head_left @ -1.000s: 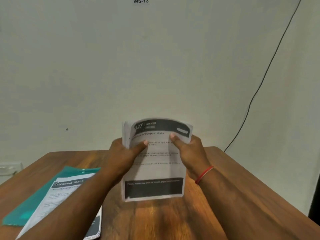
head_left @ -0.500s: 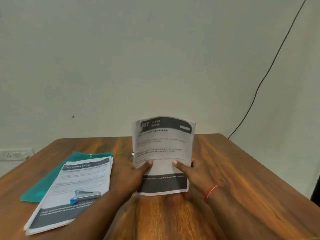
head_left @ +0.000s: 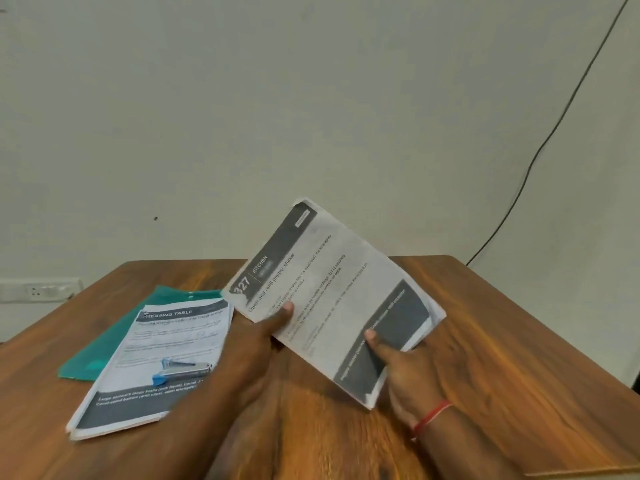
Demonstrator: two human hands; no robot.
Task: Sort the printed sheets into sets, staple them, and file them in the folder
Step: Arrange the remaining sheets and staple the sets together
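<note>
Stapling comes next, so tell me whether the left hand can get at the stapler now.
Probably yes once freed: left hand grips the sheets, but the stapler lies uncovered beside its forearm.

Both forearms reach forward from the bottom edge, side by side. The left grip (head_left: pixel 266 336) pinches the sheet set (head_left: pixel 332 299) at its left edge, thumb on top, fingers hidden beneath. The right grip (head_left: pixel 415 372) pinches the set's lower edge the same way, thumb laid flat on top. A red thread (head_left: pixel 431 415) circles the right wrist.
</note>
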